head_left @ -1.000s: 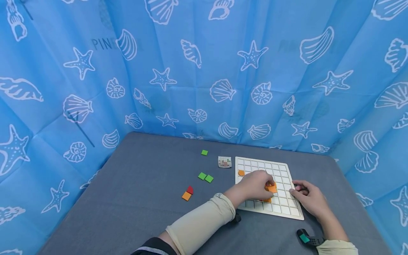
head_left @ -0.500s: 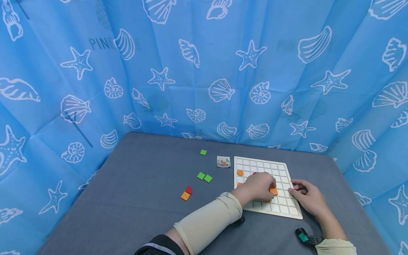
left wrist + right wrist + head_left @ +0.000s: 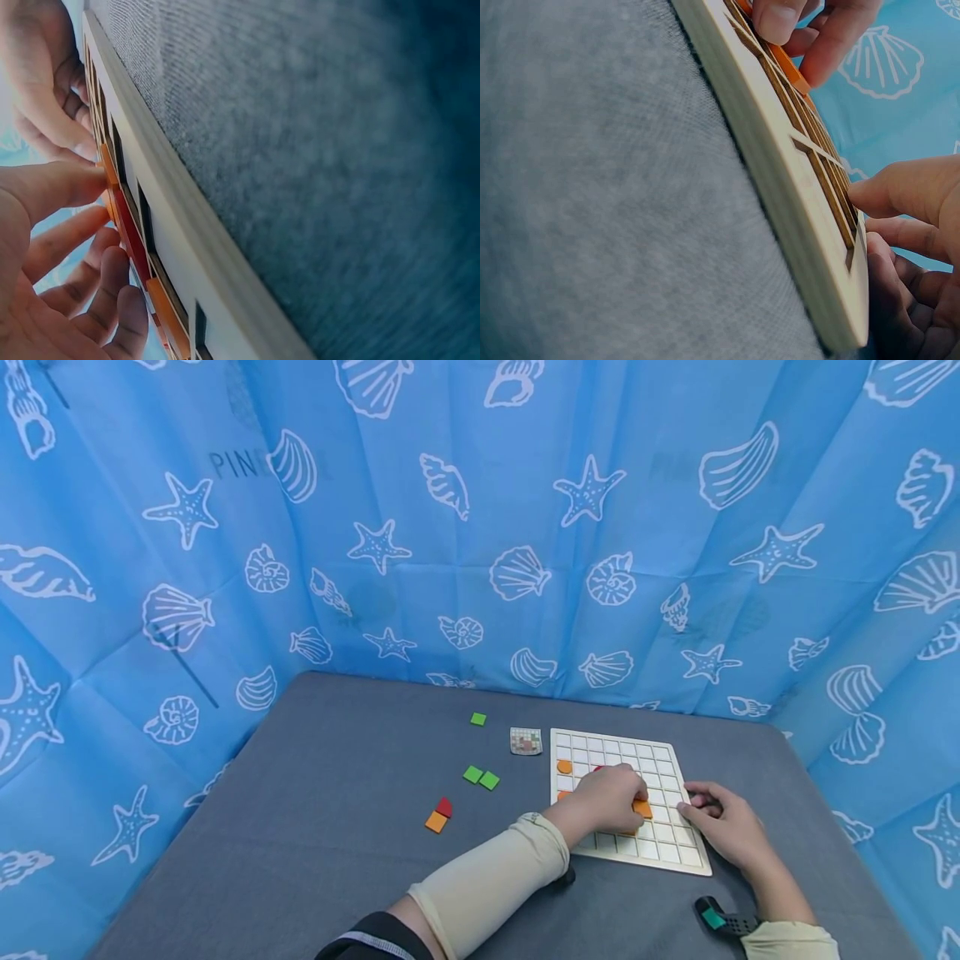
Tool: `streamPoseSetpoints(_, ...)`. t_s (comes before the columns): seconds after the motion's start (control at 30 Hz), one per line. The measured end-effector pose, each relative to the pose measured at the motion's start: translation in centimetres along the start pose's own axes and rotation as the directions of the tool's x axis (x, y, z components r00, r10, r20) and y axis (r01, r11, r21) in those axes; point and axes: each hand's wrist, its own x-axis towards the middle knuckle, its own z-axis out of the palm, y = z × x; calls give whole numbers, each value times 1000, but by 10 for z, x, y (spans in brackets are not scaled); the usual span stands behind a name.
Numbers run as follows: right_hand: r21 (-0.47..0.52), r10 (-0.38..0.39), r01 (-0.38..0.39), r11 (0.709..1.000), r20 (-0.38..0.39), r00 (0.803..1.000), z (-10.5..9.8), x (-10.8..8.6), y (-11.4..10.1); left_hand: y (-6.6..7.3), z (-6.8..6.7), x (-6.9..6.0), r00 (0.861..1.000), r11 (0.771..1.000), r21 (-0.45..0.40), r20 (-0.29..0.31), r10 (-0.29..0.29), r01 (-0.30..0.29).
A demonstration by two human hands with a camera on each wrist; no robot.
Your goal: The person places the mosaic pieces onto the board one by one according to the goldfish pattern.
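Left grip [image 3: 603,799]: narrow, pinching flat orange tile [image 3: 642,809] on pale wooden gridded board [image 3: 678,853]. Right grip [image 3: 731,828]: holding board edge. Risk: fingertip drag might unseat flat red tile [image 3: 132,238] beside left grip.

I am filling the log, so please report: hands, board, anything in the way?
Left hand pinching orange tile on grid board. Right hand gripping board's right edge. Left hand hides part of board in head view.

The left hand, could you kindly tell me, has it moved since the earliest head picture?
Yes, slightly: the left hand has shifted rightward across the white grid board, uncovering an orange piece near the board's left edge.
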Motion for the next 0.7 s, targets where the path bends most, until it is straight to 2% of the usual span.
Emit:
streamPoseSetpoints(0.47, -5, -5, 4, 1000, -11, 1000, 1, -2, -1, -7, -7, -8, 995, 994, -43, -26, 99, -101)
streamPoseSetpoints(0.7, -6, 0, 0, 1000, -10, 1000, 1, -1, -1, -15, -20, -23, 977, 976, -62, -62, 204, -208)
